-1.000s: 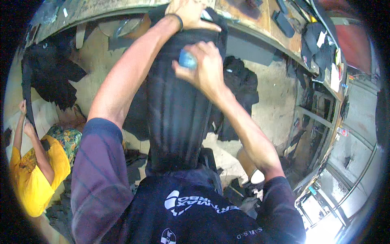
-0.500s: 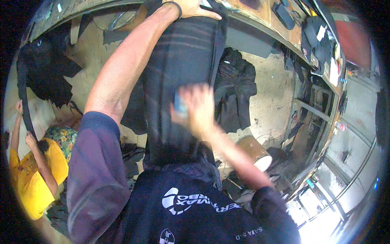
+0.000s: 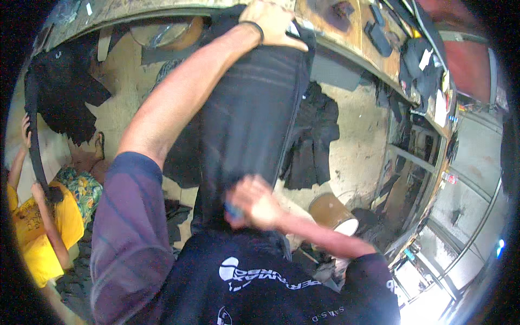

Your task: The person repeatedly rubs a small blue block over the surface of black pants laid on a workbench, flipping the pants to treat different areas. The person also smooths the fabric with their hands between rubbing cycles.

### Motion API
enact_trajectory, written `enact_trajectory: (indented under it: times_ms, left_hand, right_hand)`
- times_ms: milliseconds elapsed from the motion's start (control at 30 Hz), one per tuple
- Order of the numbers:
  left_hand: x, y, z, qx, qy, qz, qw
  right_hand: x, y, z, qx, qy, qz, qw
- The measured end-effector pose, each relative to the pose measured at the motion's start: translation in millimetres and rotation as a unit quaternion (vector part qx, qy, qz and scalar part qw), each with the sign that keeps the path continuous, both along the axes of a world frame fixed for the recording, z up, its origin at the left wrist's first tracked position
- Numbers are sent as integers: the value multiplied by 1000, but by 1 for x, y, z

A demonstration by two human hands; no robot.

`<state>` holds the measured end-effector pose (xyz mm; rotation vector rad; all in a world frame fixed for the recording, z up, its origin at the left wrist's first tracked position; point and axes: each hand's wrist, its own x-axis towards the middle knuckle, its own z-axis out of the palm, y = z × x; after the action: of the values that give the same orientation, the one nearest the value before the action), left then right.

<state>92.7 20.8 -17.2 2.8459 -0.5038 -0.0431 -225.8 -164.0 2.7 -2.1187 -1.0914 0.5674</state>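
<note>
A long piece of black cloth (image 3: 246, 114), apparently a jeans leg, stretches from the far bench edge down toward my body. Faint pale creases cross its far part. At the far end my left hand (image 3: 271, 24) lies on the cloth, thumb spread out to the right; the tips of its other fingers are hard to see. Close to my body, my right hand (image 3: 253, 203) is closed around a small blue block-like thing (image 3: 233, 212) and presses it on the cloth. Motion blurs that hand, and most of the blue thing is hidden under it.
A wooden bench (image 3: 325, 21) at the far side carries dark objects and cloths. Another black garment (image 3: 314, 135) lies on the floor, right of the jeans. A brown drum (image 3: 333, 214) stands nearby. At left, a person in yellow (image 3: 54, 216) holds up a dark strip.
My right hand has slid down the cloth toward my body with the blue thing. My left hand stays at the far end, sitting slightly lower and farther right in the picture.
</note>
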Motion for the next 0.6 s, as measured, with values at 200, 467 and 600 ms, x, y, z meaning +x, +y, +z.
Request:
enact_trajectory:
  times_ms: [200, 467, 600]
  left_hand:
    - [18, -4, -13, -12, 42, -14, 999]
    - [12, -7, -30, -43, -18, 28, 999]
    - [23, -20, -39, -15, -16, 33, 999]
  right_hand:
    - [129, 44, -32, 32, -207, -174, 962]
    - [117, 37, -32, 2, -196, -192, 962]
    - [-5, 12, -42, 8, -178, -150, 972]
